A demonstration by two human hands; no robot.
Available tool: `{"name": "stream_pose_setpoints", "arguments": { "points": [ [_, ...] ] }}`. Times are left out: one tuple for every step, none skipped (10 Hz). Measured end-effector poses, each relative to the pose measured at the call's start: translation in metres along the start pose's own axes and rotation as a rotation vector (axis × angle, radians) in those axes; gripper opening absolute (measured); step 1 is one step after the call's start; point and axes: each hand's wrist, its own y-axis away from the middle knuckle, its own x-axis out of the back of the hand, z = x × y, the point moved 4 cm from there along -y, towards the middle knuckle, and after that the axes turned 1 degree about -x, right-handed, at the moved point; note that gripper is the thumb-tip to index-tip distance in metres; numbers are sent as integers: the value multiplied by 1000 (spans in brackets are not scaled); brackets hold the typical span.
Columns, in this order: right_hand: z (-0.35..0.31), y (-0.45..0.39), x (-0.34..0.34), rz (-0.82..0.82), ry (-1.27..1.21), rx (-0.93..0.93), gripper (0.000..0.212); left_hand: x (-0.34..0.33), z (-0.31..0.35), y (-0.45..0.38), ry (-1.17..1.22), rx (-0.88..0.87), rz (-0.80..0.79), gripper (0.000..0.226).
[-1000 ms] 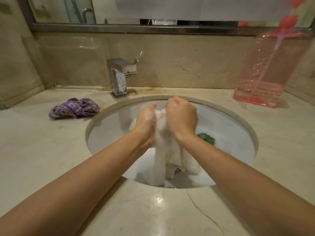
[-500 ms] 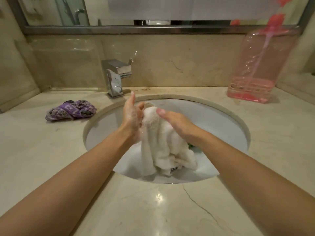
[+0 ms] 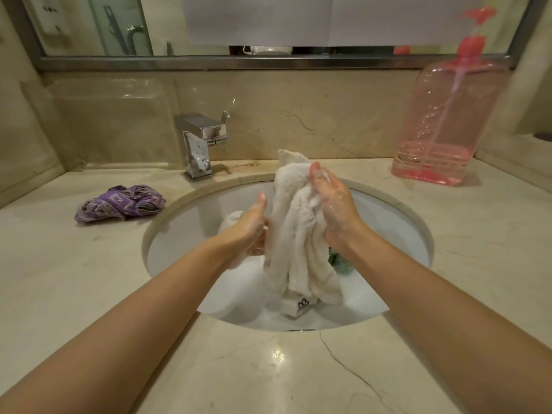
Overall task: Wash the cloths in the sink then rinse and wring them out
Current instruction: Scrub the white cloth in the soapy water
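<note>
Head view: white cloth (image 3: 294, 231) held up over the sink (image 3: 397, 210), lower end trailing into suds. Right hand (image 3: 334, 209) gripping its upper part, fingers curled over the top folds. Left hand (image 3: 249, 231) lower down against the cloth's left side, thumb up, fingers hidden behind the fabric, so grip cannot be told. Green cloth (image 3: 340, 262) in the basin just beside the right wrist. Purple cloth (image 3: 119, 202) bunched on the counter (image 3: 74, 279) left of the sink. Faucet (image 3: 200, 144) at the back edge; pink bottle (image 3: 445, 121) in the back right corner.
</note>
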Motion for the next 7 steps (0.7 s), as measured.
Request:
{"name": "stream_pose_setpoints", "arguments": {
  "points": [
    [-7, -2, 5, 29, -60, 29, 24, -13, 11, 12, 38, -25, -66, 61],
    [-13, -4, 16, 99, -20, 53, 21, -19, 14, 13, 71, -80, -113, 50],
    [-14, -3, 24, 174, 77, 85, 20, -14, 21, 17, 153, -134, -47, 48],
    [-24, 9, 13, 152, 231, 171, 23, -11, 21, 14, 260, -146, 88, 47],
    [-21, 29, -17, 84, 473, 295, 39, -9, 19, 20, 481, -138, 132, 27],
    [-6, 18, -29, 247, 632, 313, 42, -24, 21, 23, 500, -159, 77, 25],
    [-3, 6, -22, 411, 667, 149, 40, -44, 26, 31, 598, -92, 124, 17]
  ]
}}
